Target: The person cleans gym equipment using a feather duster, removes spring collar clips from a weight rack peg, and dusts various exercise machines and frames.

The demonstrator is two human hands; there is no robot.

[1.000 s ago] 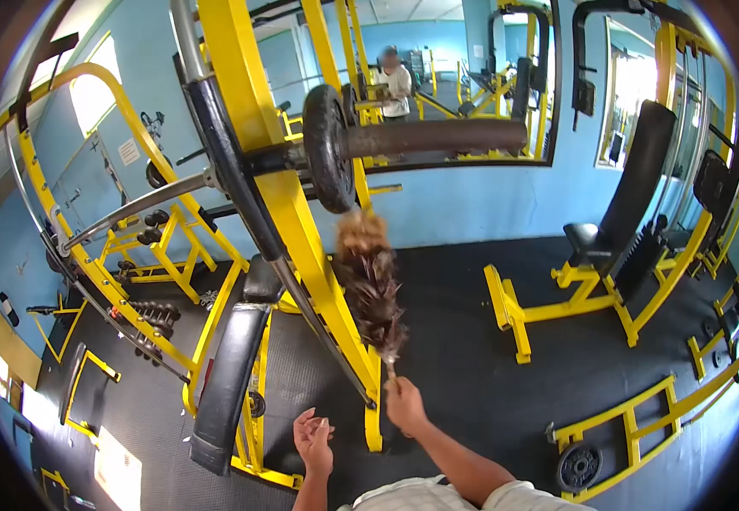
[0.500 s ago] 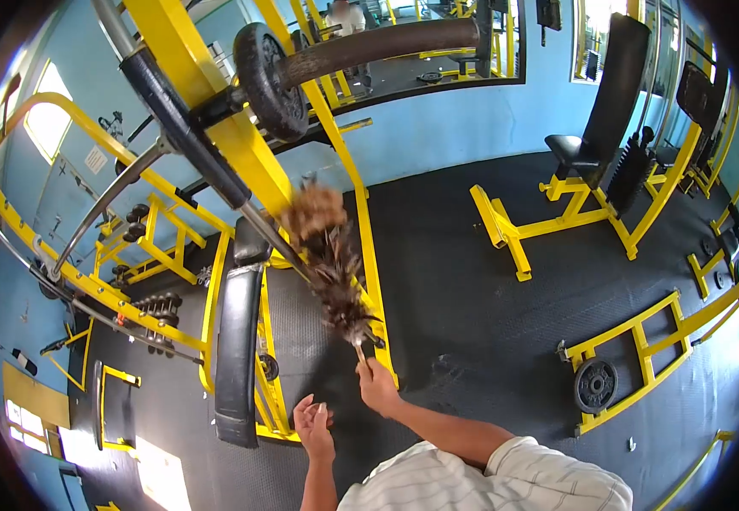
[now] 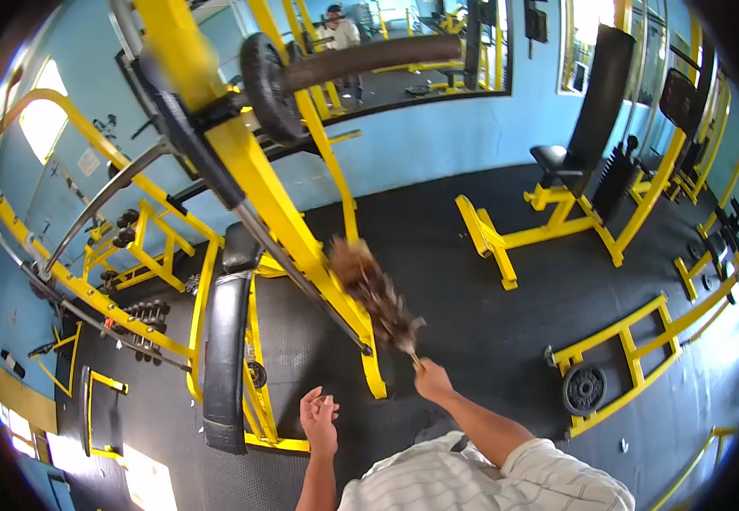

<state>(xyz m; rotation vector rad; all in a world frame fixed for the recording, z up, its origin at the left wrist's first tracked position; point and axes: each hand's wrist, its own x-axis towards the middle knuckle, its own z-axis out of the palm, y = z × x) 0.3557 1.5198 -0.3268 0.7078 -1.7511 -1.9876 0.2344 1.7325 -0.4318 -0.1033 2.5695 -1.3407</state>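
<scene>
Gripping the feather duster by its thin handle, the right hand reaches out in front of the striped shirt. Its fingers close around the handle's lower end; how the thumb presses cannot be told. The feather duster slants up and to the left from that fist, its dark feathers slightly blurred and its lighter brown tip beside the lower part of the yellow upright — whether feathers and metal touch is unclear.

The left hand is raised to the left of the right hand, holding nothing, with its fingers loosely bent and slightly apart. It is nearest to the padded black bench, yet apart from it.

Above the feather duster, a black weight plate sits beside the upright, and a thick dark bar end sticks out from it to the right. Behind them a mirror on the blue wall reflects a person in a light top and yellow equipment. To the right, a seat machine with a tall black backrest stands on the black floor — and nearer, a round plate rests against a low yellow frame.
</scene>
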